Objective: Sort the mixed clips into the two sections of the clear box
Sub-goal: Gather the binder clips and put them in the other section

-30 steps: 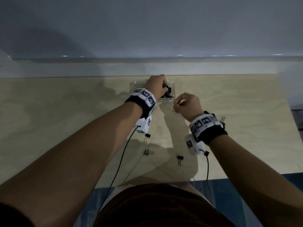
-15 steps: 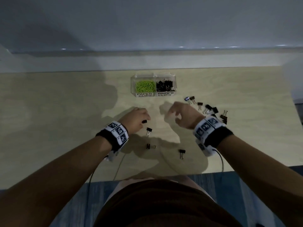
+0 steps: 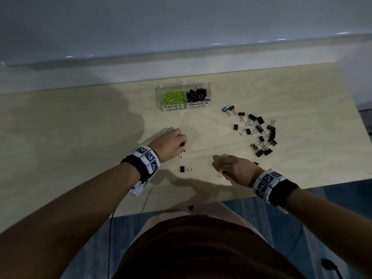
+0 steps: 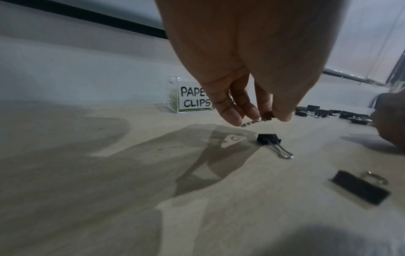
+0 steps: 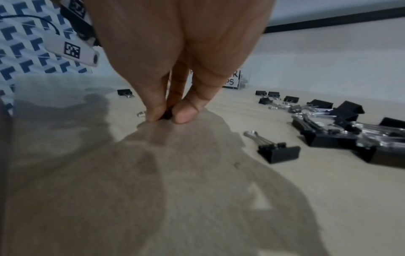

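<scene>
since a moment ago right hand (image 3: 235, 170) dropped onto the table and now pinches a binder clip (image 5: 167, 115) between thumb and fingertips, left hand (image 3: 171, 143) pinching another clip (image 4: 255, 121) just above a loose one

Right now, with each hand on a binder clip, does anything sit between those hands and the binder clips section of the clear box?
Nothing visible does. The wood between the left hand, the right hand and the binder clips section shows bare; the loose pile of binder clips lies off to the right.

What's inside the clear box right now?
In the clear box, green paper clips fill the left section and black binder clips the right. Anything beneath those piles is covered.
</scene>
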